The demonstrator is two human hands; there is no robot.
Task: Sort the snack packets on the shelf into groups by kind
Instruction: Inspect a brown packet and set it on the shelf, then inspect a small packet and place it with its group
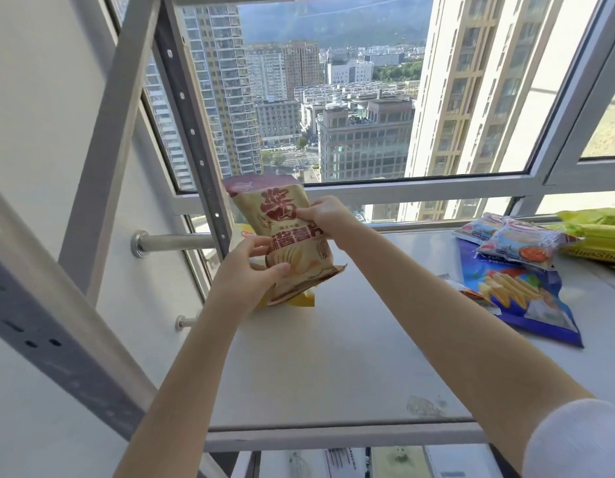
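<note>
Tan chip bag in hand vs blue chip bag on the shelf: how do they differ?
The tan chip bag stands upright, gripped by the left hand and right hand; the blue chip bag lies flat, untouched, partly under small packets. Tan has red lettering; blue shows wavy chips. Both sit on the shelf.

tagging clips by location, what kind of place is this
Probably a high-rise flat or storeroom, at a metal shelf set against a big window over city towers. Snack packets lie at its right: a blue chip bag and yellow packets. Both hands hold a tan chip packet.

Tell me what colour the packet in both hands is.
Tan packet with dark red lettering and trim, seen in the head view.
</note>
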